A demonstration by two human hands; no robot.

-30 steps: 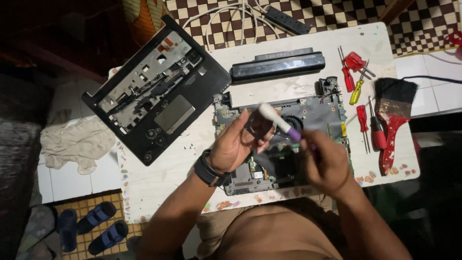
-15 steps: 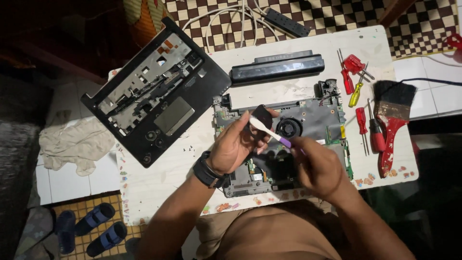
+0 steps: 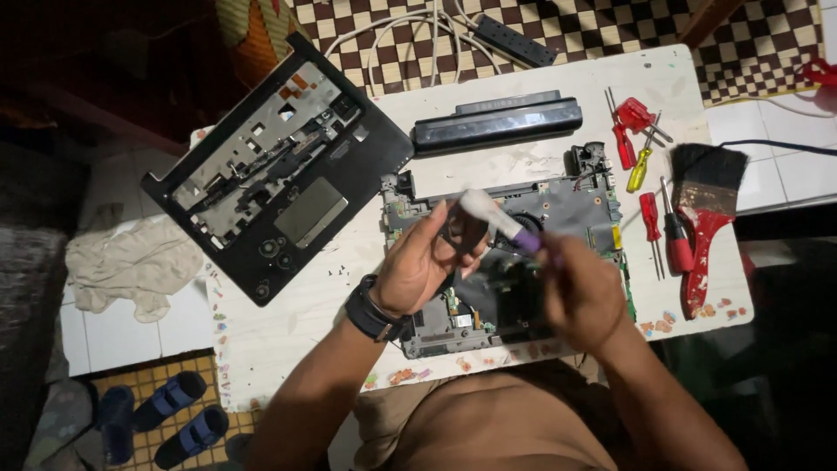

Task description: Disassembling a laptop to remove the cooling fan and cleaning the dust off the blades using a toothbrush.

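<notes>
My left hand [image 3: 423, 262], with a dark watch on the wrist, is closed around a small dark part [image 3: 455, 234] that is blurred. My right hand [image 3: 580, 292] grips a brush with a white head and purple handle [image 3: 495, 220], its head resting against that part. Both hands hover over an opened laptop base with its bare circuit board [image 3: 571, 205] on the white table [image 3: 305, 323].
A black palm-rest cover [image 3: 279, 166] lies at the left, a long black battery [image 3: 497, 122] behind the board. At the right are red and yellow screwdrivers [image 3: 641, 153] and a red-handled paintbrush [image 3: 706, 209]. There is a power strip [image 3: 514, 39] at the back, and a cloth [image 3: 131, 262] and sandals [image 3: 166, 410] on the floor.
The brush has swung across the small part in my left hand, its head now lying up-left again. Both hands stay over the board.
</notes>
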